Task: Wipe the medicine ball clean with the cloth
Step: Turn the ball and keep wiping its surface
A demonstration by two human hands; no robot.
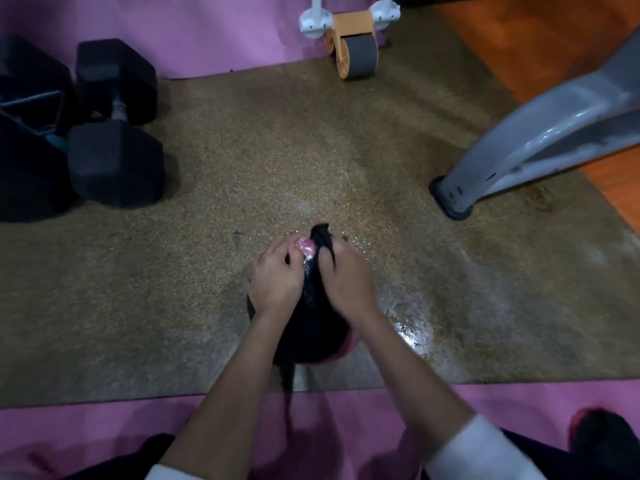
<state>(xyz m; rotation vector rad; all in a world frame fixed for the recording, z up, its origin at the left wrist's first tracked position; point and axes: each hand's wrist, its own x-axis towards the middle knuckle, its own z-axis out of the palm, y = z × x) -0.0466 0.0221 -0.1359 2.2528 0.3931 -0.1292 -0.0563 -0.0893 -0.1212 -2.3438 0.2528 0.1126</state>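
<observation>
The medicine ball [311,336] is sitting on the brown mat [242,161], close to the mat's near edge and right in front of the person. The left hand [277,282] is lying on the ball's upper left with its fingers curled over the top, bracing it. The right hand [348,282] is pinching a bunched dark cloth [323,242] between thumb and fingers and pressing it against the far crown. Dark cloth on a dark ball is making it hard to say how much of the surface the cloth is covering.

To wipe well here, I judge the bracing hand should be bearing down so the ball is not rolling. The cloth would be working better spread flat under the palm than held in a wad. Turning the ball bit by bit would be bringing its underside up to the cloth.

Open mat is lying ahead and to both sides. The grey machine leg [519,143] is standing well apart on the right. The dumbbells [116,123] are resting well apart on the left, and the wheeled roller [353,46] is sitting at the far edge. A wet sheen [408,329] is glinting just right of the ball, so it could be slipping that way.
</observation>
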